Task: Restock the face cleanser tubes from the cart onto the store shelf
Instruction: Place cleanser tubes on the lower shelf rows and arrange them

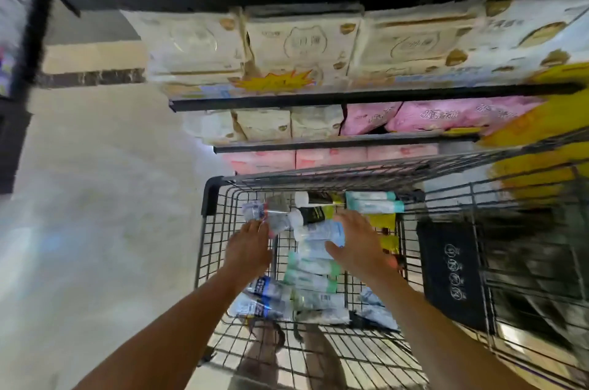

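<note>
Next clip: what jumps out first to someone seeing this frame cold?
The left hand and right hand reach down into a wire cart at bottom centre, over a jumble of cleanser tubes. Above, dark shelves stacked with cream packs and pink packs fill the upper frame. Blur hides whether either hand holds a tube.

Cart (pixel 213 262): dark wire metal. Tubes (pixel 314 265): glossy plastic.

Cream tissue packs (pixel 302 45) sit above pink packs (pixel 446 115), black bag (pixel 452 271) lower right.
</note>
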`<state>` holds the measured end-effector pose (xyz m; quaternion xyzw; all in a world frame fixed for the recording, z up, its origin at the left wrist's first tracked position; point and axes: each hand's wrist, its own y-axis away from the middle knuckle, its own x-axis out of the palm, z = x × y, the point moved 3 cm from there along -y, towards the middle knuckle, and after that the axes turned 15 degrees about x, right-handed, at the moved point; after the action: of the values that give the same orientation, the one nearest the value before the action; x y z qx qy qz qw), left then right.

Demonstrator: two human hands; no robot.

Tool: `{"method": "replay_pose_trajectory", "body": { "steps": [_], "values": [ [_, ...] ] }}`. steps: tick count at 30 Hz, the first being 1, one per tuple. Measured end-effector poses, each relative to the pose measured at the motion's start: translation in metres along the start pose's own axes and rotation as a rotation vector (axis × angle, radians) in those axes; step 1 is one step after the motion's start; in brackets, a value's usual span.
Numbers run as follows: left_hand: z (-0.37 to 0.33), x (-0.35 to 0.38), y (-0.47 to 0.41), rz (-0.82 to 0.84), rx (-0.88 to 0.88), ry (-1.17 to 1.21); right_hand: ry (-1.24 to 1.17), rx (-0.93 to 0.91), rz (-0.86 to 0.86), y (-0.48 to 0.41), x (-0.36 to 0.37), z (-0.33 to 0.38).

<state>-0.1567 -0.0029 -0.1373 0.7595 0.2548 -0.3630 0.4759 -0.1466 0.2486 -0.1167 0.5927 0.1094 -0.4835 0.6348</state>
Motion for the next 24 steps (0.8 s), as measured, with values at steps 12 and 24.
{"method": "replay_pose_trajectory", "body": {
  "steps": [12, 24],
  "values": [
    [0.044, 0.078, -0.068, -0.035, -0.2, 0.132, -0.109, 0.03, 0.02, -0.036, 0.074, -0.012],
    [0.035, 0.041, -0.003, -0.086, -0.152, 0.122, -0.079, -0.028, 0.027, -0.022, 0.047, 0.022]
  ]
}}
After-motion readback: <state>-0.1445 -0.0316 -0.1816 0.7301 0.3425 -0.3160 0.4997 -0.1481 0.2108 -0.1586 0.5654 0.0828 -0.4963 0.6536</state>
